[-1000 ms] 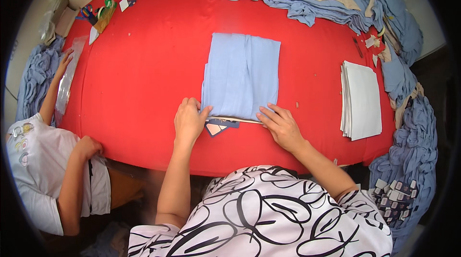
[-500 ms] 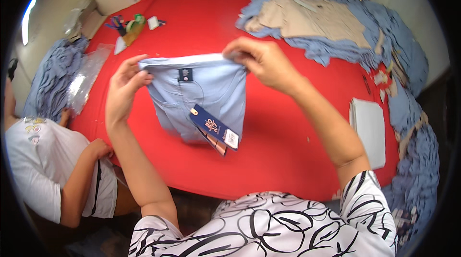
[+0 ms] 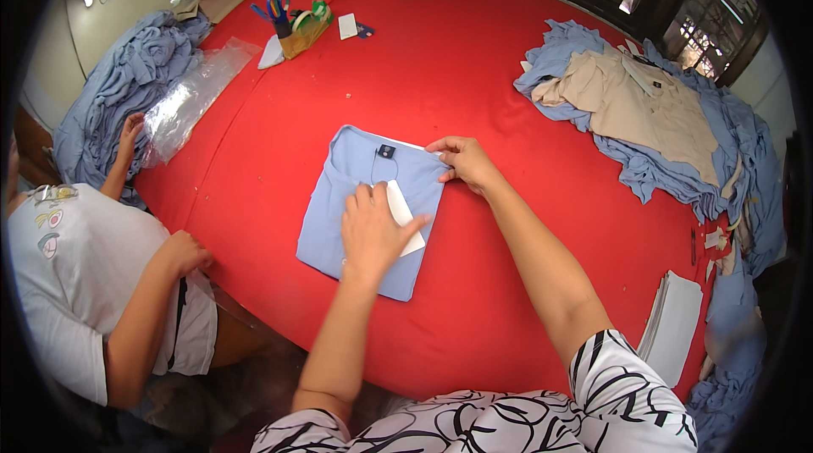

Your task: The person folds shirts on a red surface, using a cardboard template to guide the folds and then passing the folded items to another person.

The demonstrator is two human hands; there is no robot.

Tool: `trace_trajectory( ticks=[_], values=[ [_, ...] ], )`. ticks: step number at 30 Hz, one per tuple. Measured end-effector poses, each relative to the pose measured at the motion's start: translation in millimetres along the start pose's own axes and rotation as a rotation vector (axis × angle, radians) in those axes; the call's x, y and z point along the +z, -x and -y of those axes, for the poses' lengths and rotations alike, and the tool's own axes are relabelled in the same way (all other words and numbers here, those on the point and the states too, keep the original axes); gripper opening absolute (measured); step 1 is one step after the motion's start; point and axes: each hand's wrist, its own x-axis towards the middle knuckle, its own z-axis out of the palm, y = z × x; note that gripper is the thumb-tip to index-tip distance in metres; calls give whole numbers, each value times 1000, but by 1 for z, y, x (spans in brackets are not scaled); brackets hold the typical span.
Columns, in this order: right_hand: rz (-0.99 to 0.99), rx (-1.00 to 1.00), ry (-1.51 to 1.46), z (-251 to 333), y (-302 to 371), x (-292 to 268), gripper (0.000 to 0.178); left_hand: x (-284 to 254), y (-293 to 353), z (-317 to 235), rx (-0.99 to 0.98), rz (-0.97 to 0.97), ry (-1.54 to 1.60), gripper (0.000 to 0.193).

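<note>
Right hand (image 3: pixel 450 162): I'm gripping the shirt (image 3: pixel 334 190) by its corner, ideally gently.
Left hand (image 3: pixel 371 229): I'm resting it open over the tag (image 3: pixel 399 201), ideally pressing lightly.

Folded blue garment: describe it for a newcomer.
On the red-covered table, look near the middle, where the camera wearer's left hand rests. Beneath it lies the folded blue garment, far corner at the right hand. Unlike the rumpled clothing heaps to either side, it is flat and neatly rectangular.

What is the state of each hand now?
Left hand: open, laid over the white tag.
Right hand: closed, holding the folded blue shirt by its corner.
</note>
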Motion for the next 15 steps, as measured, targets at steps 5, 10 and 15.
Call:
trace_trajectory(
  ticks=[5, 10, 15],
  values=[
    [-65, -34, 27, -4, 9, -3, 24, 31, 17, 14, 24, -174, 86, 79],
    [-73, -58, 65, -3, 7, 0, 24, -3, 13, 9, 21, -12, 113, 74],
    [-64, -59, -1, -2, 8, 3, 21, 11, 2, 11, 71, -132, -7, 67]
  ],
)
